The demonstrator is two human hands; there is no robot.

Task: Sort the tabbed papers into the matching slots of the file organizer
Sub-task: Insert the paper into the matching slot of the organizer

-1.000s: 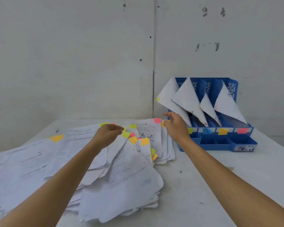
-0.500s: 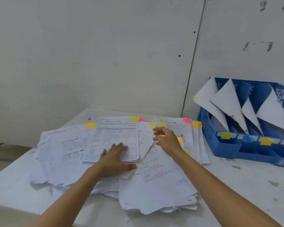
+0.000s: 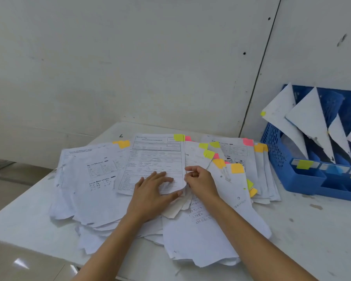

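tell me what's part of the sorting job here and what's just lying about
Job: papers, tabs, organizer, left hand pressing the papers, right hand pinching a sheet.
Just there: table, wall.

Right hand down off the green tabs, fingers in a pinch on the printed form

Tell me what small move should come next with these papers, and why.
Probably lift the printed form clear: the right hand pinches its right edge, the left hand lies flat on it, and its green tab matches the green-labelled slot of the organizer.
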